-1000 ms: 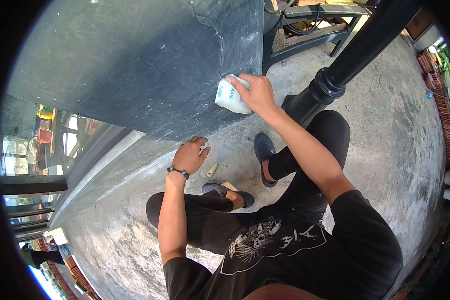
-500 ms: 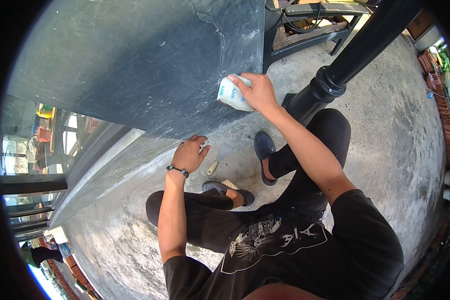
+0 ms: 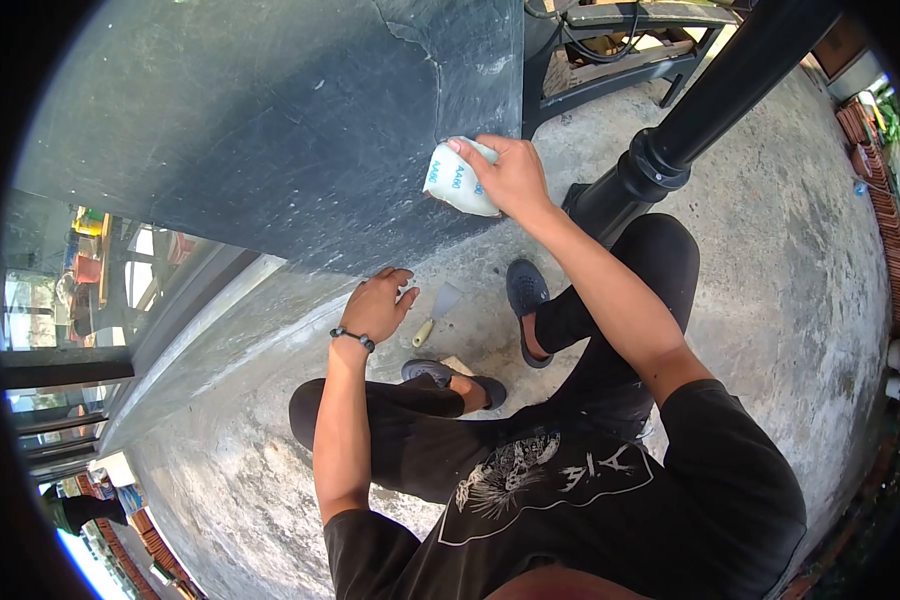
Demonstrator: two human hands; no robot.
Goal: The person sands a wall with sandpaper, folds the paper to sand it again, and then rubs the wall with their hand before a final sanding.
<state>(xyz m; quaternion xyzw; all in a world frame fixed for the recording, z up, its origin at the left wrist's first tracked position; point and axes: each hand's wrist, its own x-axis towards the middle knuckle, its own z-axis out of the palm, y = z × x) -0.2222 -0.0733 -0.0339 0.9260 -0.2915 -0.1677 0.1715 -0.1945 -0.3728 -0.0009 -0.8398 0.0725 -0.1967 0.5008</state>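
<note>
A sheet of sandpaper (image 3: 455,180) with a white back and blue "AA60" print lies against the dark grey wall panel (image 3: 310,120). My right hand (image 3: 515,178) grips its right side, thumb on the printed back. Near the panel's bottom edge is my left hand (image 3: 375,305), empty, its fingers apart and their tips by the edge; whether they touch it is unclear. A scraper (image 3: 436,313) with a pale handle rests on the concrete floor between my left hand and my shoes.
A thick black pipe (image 3: 660,160) rises at the right of the panel. Behind it stands a dark metal frame (image 3: 620,85) with a cable. Glass panes (image 3: 40,310) are at the left. Bricks (image 3: 882,200) line the far right edge.
My right hand has moved slightly left and up over the panel with the sandpaper. My left hand has hardly moved.
</note>
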